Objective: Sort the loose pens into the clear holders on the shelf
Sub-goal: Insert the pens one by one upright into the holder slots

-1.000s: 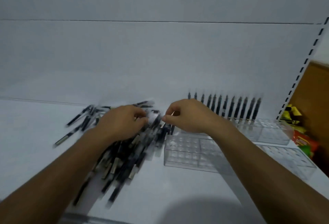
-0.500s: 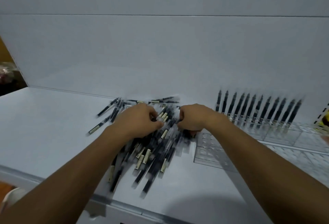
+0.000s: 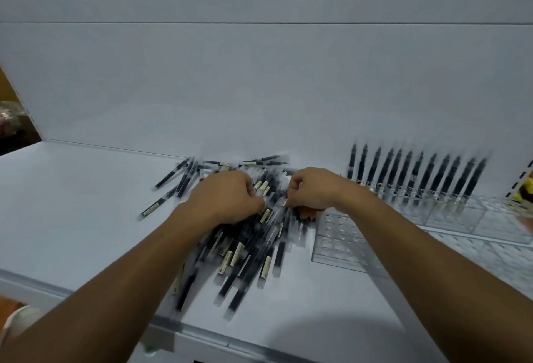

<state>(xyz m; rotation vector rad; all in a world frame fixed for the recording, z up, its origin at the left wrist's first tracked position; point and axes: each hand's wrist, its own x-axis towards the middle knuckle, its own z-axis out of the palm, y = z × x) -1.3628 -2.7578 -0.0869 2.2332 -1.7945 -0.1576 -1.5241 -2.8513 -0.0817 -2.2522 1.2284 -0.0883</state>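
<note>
On the white shelf [image 3: 72,204], a few stray pens [image 3: 170,178] lie at the left edge of a big loose pile of pens [image 3: 248,250]. The left hand [image 3: 227,201] rests curled on the pile; what it grips cannot be told. The right hand [image 3: 311,189] is curled just beside it, fingertips among the pens. Right of the pile sits a clear holder [image 3: 334,244], empty where visible. Behind it, a row of upright pens [image 3: 415,175] stands in another clear holder [image 3: 450,212].

Motion blur smears the pile of loose pens [image 3: 248,250]; label text unreadable. Left hand [image 3: 227,199] and right hand [image 3: 313,192] curl fingers downward into the pile; whether either grip encloses a pen cannot be determined. Right forearm covers part of the near clear holder [image 3: 336,243]. Yellow packaging [image 3: 523,195] cut by the right edge.
</note>
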